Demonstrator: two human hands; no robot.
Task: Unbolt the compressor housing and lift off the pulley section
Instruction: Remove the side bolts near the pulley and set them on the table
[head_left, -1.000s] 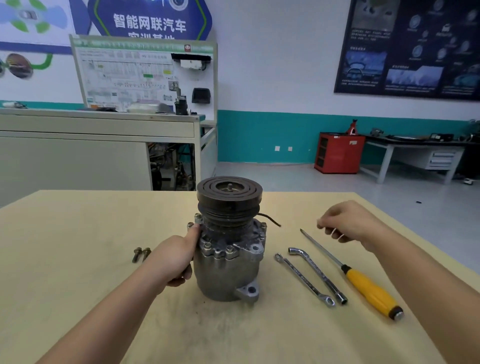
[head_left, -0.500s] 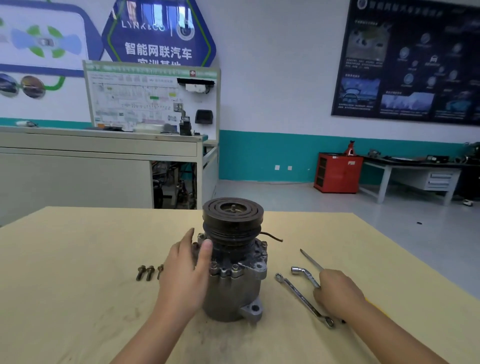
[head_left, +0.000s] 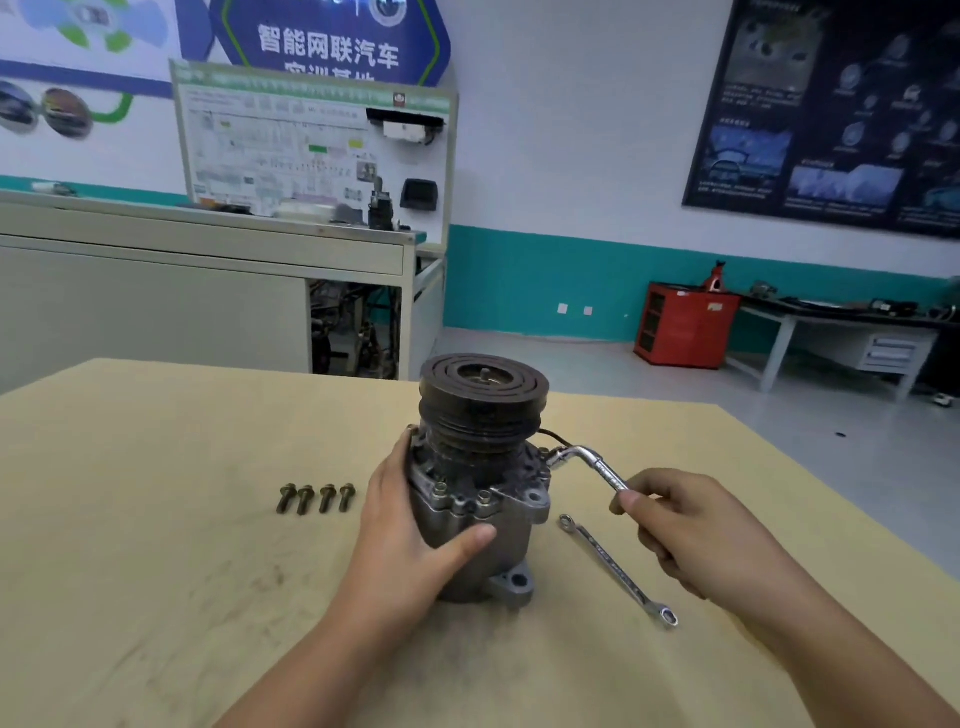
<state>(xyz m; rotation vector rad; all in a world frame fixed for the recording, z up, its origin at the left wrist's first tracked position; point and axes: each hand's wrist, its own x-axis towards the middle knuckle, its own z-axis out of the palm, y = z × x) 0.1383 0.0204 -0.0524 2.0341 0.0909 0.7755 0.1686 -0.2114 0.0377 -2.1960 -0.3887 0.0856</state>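
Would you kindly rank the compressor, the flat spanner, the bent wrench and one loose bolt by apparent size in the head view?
1. compressor
2. flat spanner; the bent wrench is unsure against it, its handle hidden in the right hand
3. loose bolt

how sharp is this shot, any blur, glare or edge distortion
Head view: compressor and bolts are fairly sharp, while the dark poster text is soft and unreadable. Head view: light is flat and even, no hard shadows on the table, only small glints on the held wrench. Head view: the wide angle slants the poster's edges.
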